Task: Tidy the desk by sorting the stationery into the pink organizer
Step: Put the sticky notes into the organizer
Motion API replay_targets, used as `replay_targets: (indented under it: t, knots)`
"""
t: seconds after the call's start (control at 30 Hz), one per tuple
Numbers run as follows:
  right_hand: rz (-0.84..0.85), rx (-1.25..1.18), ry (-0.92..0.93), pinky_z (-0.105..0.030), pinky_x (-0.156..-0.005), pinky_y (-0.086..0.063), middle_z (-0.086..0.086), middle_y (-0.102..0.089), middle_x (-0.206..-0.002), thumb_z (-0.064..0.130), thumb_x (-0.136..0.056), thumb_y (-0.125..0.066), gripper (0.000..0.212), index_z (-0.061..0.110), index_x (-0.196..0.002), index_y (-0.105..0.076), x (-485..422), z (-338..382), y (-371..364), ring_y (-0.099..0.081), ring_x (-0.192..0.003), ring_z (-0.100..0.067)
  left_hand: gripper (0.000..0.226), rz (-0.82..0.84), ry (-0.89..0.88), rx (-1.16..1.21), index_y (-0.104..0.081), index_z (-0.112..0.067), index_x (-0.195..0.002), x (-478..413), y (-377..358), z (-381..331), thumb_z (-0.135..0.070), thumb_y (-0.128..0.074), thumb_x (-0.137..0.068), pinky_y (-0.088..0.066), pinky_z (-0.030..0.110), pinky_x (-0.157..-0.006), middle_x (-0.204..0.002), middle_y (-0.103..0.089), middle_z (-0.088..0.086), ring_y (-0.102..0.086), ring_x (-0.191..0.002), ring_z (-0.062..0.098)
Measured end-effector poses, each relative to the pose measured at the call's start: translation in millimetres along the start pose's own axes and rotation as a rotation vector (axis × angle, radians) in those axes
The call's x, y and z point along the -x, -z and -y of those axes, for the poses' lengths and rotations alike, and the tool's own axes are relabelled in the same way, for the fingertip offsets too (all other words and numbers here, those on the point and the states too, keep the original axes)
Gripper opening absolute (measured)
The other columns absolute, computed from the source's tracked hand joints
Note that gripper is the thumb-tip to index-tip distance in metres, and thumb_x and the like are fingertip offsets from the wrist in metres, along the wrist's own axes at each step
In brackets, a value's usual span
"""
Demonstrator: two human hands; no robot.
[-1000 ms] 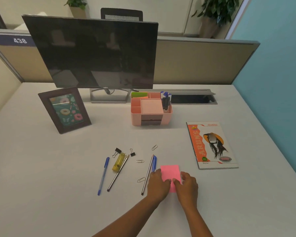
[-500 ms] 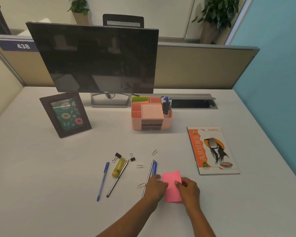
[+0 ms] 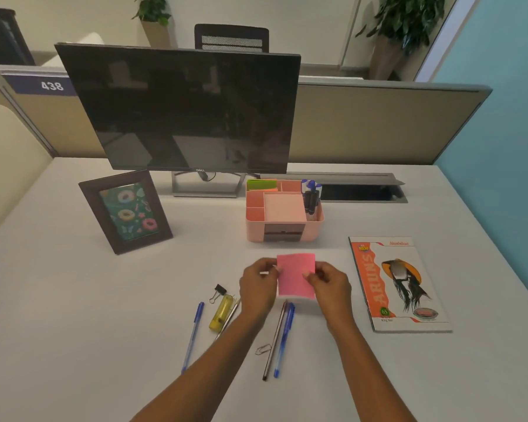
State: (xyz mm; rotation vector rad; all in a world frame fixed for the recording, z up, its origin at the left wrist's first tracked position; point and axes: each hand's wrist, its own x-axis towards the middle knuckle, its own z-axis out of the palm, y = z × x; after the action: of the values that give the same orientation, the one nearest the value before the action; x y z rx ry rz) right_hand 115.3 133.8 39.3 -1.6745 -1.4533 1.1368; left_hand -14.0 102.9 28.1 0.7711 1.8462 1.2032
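Both hands hold the pink pad up off the table. The left hand pinches its left edge and the right hand its right edge, with the thumbs on the face turned toward the camera. The pad hangs over the middle of the table, near the organizer on its near side, not touching it. The organizer stands toward the far edge, in front of the monitor. Green notes fill its far-left compartment and markers stand in the right one.

The step in hand looks like carrying the pad to the organizer. The next move calls for a short reach toward the far edge and a choice of compartment. The wide square one in the centre seems the likely fit, though I cannot tell whether it is free. One hand may need to let go so the pad can drop in flat. Pens and clips lie loose toward the near edge, so most of the sorting remains.
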Motion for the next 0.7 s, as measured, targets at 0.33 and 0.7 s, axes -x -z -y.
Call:
replay_targets:
  t: [0.33,0.7]
  knots:
    - [-0.122,-0.005,0.236,-0.017,-0.077,-0.047,-0.007,-0.066,-0.113,0.019,-0.091,-0.06,0.026,0.012,-0.116,-0.065,-92,93,-38,-0.06,-0.097,-0.017,0.013,-0.182,-0.253,0.06,-0.07,-0.026,-0.099,-99,26,-72,-0.027,-0.061,-0.09,-0.058,0.041,-0.08,-0.094,-0.072,-0.001,-0.067,-0.087,0.016]
    - [-0.191,0.074,0.364,0.002,-0.063,-0.033,-0.001,-0.071,-0.105,0.016,-0.092,-0.058,0.023,0.014,-0.112,-0.068,-158,130,-72,-0.053,-0.085,-0.003,0.012,-0.288,-0.299,-0.027,-0.073,-0.032,-0.095,-183,32,-99,-0.031,-0.063,-0.088,-0.058,0.039,-0.078,-0.093,-0.072,-0.007,-0.066,-0.081,0.007]
